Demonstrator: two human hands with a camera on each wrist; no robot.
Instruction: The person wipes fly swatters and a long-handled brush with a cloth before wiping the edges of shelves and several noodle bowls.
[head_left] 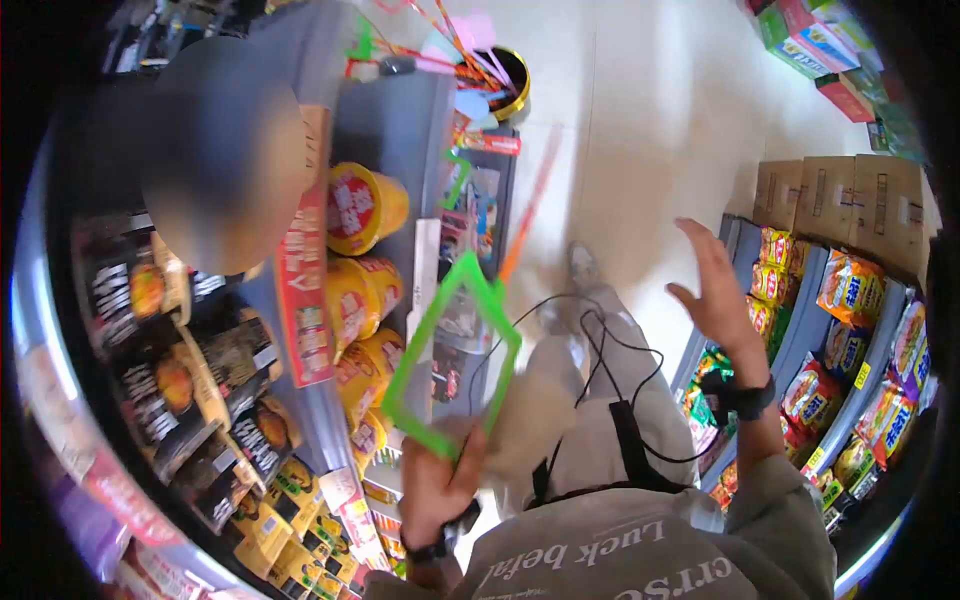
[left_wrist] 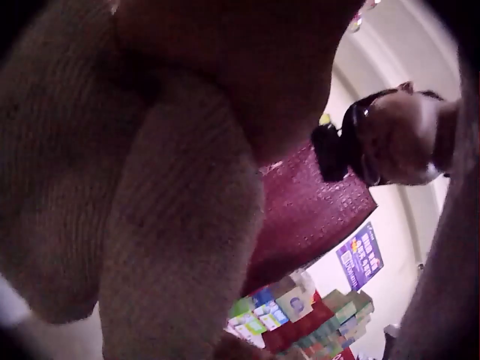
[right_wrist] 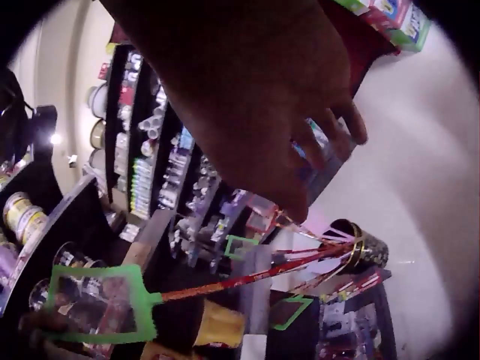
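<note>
Fly swatter [head_left: 452, 350], a green mesh head on a thin orange handle. We judge it light and whippy, better gripped on the handle. Our left hand [head_left: 440, 490] pinches the head's near corner. Our right hand [head_left: 715, 295] hovers well apart, fingers spread and holding nothing. The aisle floor [head_left: 640, 130] ahead of both hands gives room. A noodle-tub shelf [head_left: 400, 130] crowds the left hand, a snack rack [head_left: 800, 320] the right. A bucket [head_left: 512, 85] stands beyond the handle's tip.

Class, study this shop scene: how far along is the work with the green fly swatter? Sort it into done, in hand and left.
Done: the green fly swatter is lifted in front of the snack shelves. In hand: the left hand grips its head at the lower corner; the right hand is raised, open, touching nothing. Left: it is not yet set down; more swatters stand in the bucket.
</note>
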